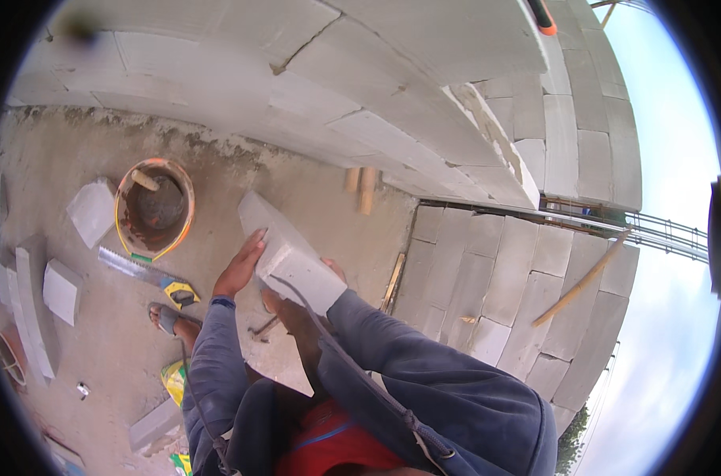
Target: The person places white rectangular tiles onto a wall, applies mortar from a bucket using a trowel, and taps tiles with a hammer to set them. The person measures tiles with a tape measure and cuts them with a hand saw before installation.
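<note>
A long pale grey block (285, 242) is held up in front of my body in the head view, with my left hand (241, 266) gripping its left side and my right hand (335, 271) gripping its far right side, mostly hidden behind it. A hand saw (138, 266) with a yellow handle lies on the floor to the left of my left hand, below a bucket (126, 208) with dark residue and a wooden handle in it. A tool (261, 329) with a dark head lies on the floor under the block, partly hidden by my legs.
Block walls (360, 79) run along the top and right, with rebar (670, 242) and a leaning wooden stick (578, 282). On the floor (98, 143) are loose blocks (35, 301), an orange-handled bucket or pot (11, 357), yellow bags (172, 381) and blurred wooden pieces (367, 190).
</note>
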{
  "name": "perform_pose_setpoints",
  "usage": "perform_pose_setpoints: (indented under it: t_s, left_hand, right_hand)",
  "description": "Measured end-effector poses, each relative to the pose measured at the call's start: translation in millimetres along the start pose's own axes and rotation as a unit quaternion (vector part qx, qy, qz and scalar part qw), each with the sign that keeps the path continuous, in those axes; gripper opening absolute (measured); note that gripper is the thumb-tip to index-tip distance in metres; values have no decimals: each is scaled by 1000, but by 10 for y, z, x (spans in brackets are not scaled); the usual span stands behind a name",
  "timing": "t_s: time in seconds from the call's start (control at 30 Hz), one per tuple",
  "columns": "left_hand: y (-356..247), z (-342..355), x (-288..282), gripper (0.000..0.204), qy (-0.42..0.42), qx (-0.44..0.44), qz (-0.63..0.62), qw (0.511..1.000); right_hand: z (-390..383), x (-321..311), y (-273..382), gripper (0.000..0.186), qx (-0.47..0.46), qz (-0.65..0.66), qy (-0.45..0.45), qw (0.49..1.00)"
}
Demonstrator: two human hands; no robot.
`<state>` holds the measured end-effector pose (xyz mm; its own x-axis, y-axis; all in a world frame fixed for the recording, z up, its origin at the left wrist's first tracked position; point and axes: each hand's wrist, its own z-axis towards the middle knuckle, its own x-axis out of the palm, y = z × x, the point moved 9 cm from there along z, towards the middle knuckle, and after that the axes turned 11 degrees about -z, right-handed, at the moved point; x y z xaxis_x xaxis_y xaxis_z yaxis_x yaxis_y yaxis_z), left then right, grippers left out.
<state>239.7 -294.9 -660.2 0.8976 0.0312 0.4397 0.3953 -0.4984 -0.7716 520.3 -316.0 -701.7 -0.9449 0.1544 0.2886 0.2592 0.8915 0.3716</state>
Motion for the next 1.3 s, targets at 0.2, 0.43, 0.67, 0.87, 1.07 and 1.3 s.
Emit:
perform_pose_setpoints:
  t_s: [0.2, 0.43, 0.67, 0.87, 1.07, 1.3]
  left_hand:
    - [518, 287, -151, 72, -57, -48, -119, 990]
    - [-836, -338, 573, 77, -37, -13, 48, 998]
    - [-1003, -286, 768, 77, -204, -57, 165, 963]
    - [-785, -663, 1004, 88, -169, -162, 6, 972]
    - [464, -1022, 1704, 94, -158, -110, -346, 918]
    - [1428, -1192, 2534, 83, -139, -219, -479, 838]
  right_hand:
    - [71, -74, -45, 58, -10, -53, 44, 998]
    - [-154, 275, -49, 65, 28, 56, 124, 990]
    - [-301, 371, 313, 64, 63, 79, 130, 986]
    - [-593, 220, 465, 66, 41, 20, 105, 993]
    - [-1585, -427, 696, 67, 96, -99, 24, 990]
    - [-2327, -1125, 862, 57, 133, -217, -60, 965]
